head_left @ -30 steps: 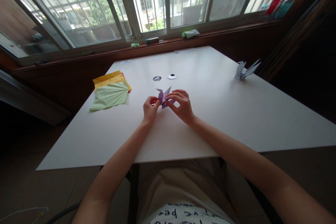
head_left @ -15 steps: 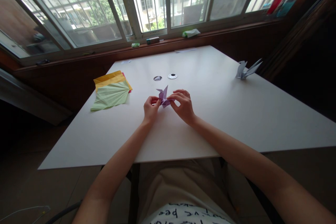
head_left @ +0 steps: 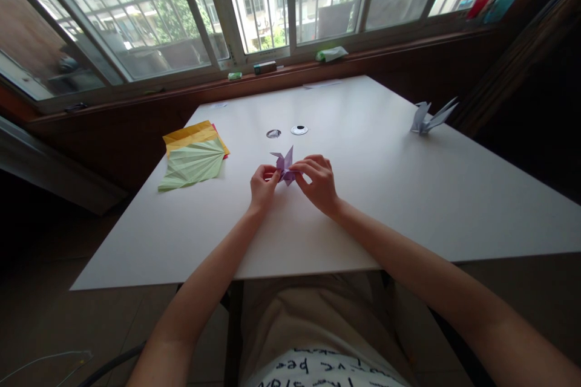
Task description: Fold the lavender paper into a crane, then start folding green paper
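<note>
Where both hands meet near the middle of the white counter (head_left: 363,193), the purple folded paper (head_left: 285,164) sits pinched between them. The left hand (head_left: 262,186) closes its fingers on the paper's left side; the right hand (head_left: 318,181) closes its fingers on the right side. Green pleated paper (head_left: 193,164) lies well apart to the left.

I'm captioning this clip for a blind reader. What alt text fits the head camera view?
Two bare hands, the left hand and right hand, pinch a small purple origami piece over a white table. A stack of coloured paper lies to the left, a folded paper crane far right, windows beyond.
</note>
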